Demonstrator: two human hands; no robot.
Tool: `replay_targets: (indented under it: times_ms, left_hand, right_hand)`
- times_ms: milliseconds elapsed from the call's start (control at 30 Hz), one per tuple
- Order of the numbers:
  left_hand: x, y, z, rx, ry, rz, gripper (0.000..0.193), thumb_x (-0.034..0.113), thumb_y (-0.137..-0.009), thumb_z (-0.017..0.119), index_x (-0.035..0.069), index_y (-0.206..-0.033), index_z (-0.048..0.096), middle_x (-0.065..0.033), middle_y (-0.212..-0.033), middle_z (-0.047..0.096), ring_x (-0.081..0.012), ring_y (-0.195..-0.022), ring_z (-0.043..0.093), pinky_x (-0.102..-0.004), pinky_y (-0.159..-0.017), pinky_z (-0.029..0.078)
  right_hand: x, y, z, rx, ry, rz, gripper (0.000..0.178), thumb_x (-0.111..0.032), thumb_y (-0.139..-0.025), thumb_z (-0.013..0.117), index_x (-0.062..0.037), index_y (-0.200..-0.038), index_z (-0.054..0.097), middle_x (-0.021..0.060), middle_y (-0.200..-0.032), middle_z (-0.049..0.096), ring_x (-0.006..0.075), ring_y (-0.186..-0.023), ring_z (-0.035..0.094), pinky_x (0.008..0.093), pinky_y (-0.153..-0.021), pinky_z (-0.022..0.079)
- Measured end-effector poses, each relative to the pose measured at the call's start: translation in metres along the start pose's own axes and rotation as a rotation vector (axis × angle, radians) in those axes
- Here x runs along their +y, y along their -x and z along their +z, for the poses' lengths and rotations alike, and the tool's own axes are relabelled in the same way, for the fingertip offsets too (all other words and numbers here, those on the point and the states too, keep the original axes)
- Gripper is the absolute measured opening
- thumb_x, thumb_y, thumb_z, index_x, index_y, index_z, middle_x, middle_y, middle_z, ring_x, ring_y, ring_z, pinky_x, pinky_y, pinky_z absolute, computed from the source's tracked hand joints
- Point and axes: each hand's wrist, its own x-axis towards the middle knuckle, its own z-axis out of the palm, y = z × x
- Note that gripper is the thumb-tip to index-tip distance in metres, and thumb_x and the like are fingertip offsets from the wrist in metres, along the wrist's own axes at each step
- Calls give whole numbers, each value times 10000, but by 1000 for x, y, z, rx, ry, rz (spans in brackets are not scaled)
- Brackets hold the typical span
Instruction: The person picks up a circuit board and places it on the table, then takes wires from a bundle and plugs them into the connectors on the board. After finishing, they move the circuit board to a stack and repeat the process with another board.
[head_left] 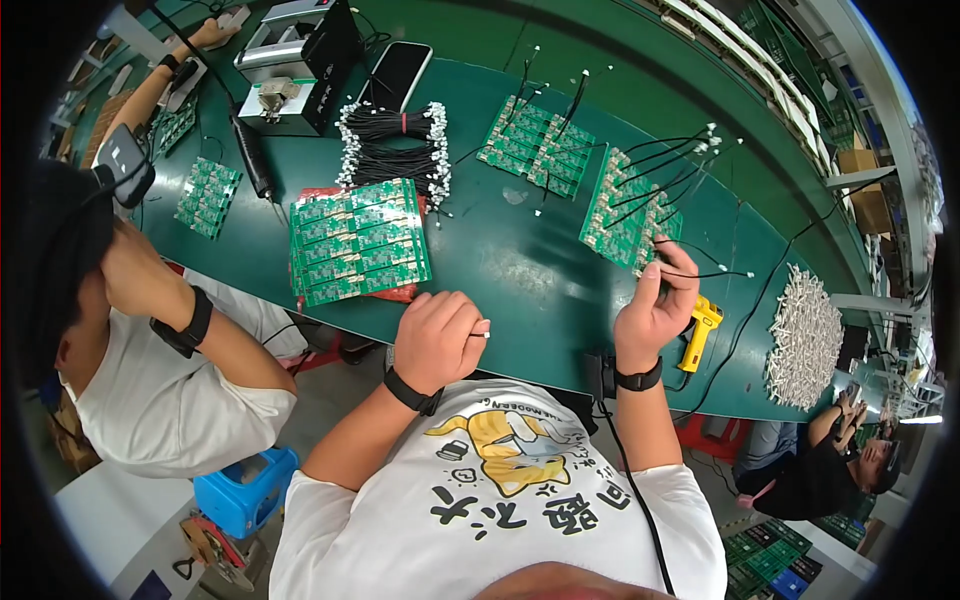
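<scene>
Wearer's 2 hands near circuit boards; black lettering on white shirt.

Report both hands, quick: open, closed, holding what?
Left hand: closed, holding a small white-tipped wire end.
Right hand: thumb and fingers at a green circuit board's near corner; whether they grip board or wire can't be told.

Slanted green circuit-board panel with white-tipped black wires at the right hand; white connector in left hand.
</scene>
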Motion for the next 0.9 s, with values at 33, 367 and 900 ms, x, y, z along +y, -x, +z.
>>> replay_targets:
  times_ms: [33, 367, 900]
  left_hand:
    - [0, -1, 0, -1, -11, -3, 136, 108, -953, 727, 54, -891, 618, -107, -908, 641, -356, -786, 622, -486, -721, 442]
    - [0, -4, 2, -27, -43, 4, 116, 105, -954, 726, 40, -915, 638, -122, -907, 629, -373, -797, 626, -495, -730, 446]
    - [16, 5, -79, 323, -180, -234, 216, 195, -1029, 848, 61, -985, 685, -123, -914, 676, -358, -825, 683, -493, -738, 512]
  right_hand:
    - [-1, 2, -4, -5, 35, 29, 77, 34, -1136, 675, 12, -1176, 613, 236, -1463, 697, 304, -1339, 708, 453, -1194, 545]
    - [24, -47, 85, -255, 160, -203, 111, 7, -1073, 766, -27, -1144, 688, 188, -1367, 757, 367, -1358, 690, 460, -1170, 545]
    - [0, -49, 58, -330, 363, -78, 193, -113, -1031, 848, -75, -1218, 824, 149, -1417, 790, 351, -1354, 700, 478, -1144, 556]
